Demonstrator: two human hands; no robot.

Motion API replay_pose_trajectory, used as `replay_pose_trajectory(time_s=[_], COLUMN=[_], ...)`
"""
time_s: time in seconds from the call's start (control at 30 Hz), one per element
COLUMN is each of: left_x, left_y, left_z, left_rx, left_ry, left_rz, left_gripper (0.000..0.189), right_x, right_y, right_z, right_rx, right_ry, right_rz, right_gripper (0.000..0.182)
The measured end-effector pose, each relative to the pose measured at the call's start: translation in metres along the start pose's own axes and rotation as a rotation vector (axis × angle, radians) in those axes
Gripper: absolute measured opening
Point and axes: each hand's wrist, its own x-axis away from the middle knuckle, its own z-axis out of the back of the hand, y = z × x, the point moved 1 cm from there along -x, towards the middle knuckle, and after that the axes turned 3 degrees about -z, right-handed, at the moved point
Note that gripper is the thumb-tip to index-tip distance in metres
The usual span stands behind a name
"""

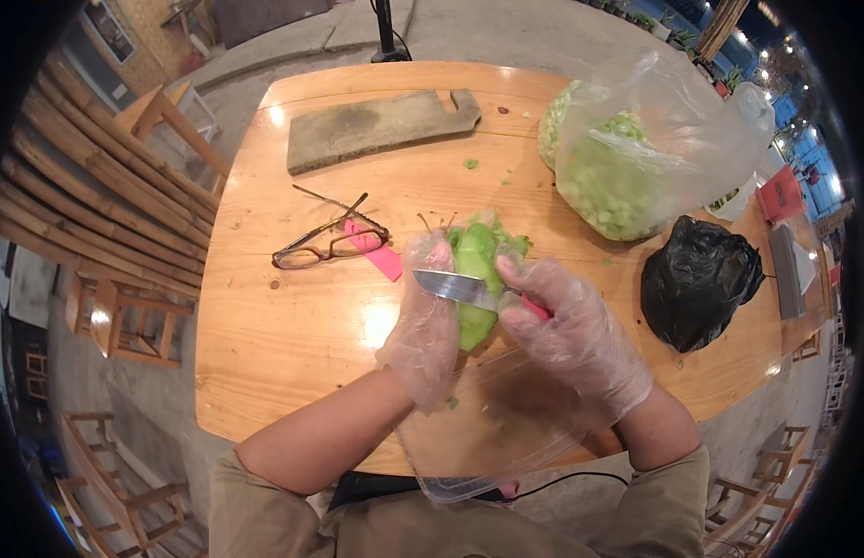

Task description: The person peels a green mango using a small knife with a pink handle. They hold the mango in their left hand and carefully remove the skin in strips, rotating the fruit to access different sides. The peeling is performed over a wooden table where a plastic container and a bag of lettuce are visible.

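A clear plastic glove covers each of my hands. In my left hand (430,314) is a pale green peeled vegetable (477,258), possibly a chayote, held upright over the table. My right hand (571,324) grips the pink handle of a small knife (456,287); its steel blade lies across the front of the vegetable and points left. Green bits, perhaps peel, show behind the vegetable. Below my hands, a clear plastic lid or tray (502,425) overhangs the table's near edge. Small green scraps lie on the wood.
Eyeglasses (327,250) rest over a pink strip (387,264) on the left. A worn wooden board (383,129) lies at the back. To the right are a clear bag of diced green pieces (613,188), a black plastic bag (700,282), a grey holder (788,272) and a red container (781,194).
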Motion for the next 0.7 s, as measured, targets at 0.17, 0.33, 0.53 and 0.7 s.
replay_pose_trajectory(time_s=[0.17, 0.33, 0.53, 0.7], left_x=[0.002, -0.001, -0.001, -0.005], left_y=[0.002, 0.001, -0.003, -0.002], left_z=[0.009, 0.007, 0.001, 0.007], left_rx=[-0.128, -0.158, 0.001, -0.004], left_ry=[-0.127, -0.134, -0.094, -0.171], left_rz=[-0.075, -0.098, 0.035, 0.009], left_gripper=[0.064, 0.067, 0.069, 0.064], right_x=[-0.001, 0.002, 0.005, 0.007], right_y=[-0.010, -0.007, -0.007, -0.008], right_z=[0.010, 0.009, 0.006, 0.005], right_rx=[0.008, 0.041, 0.029, -0.230], right_ry=[-0.030, -0.036, -0.003, 0.002], right_rz=[0.002, 0.033, -0.014, -0.130], right_gripper=[0.043, 0.044, 0.042, 0.041])
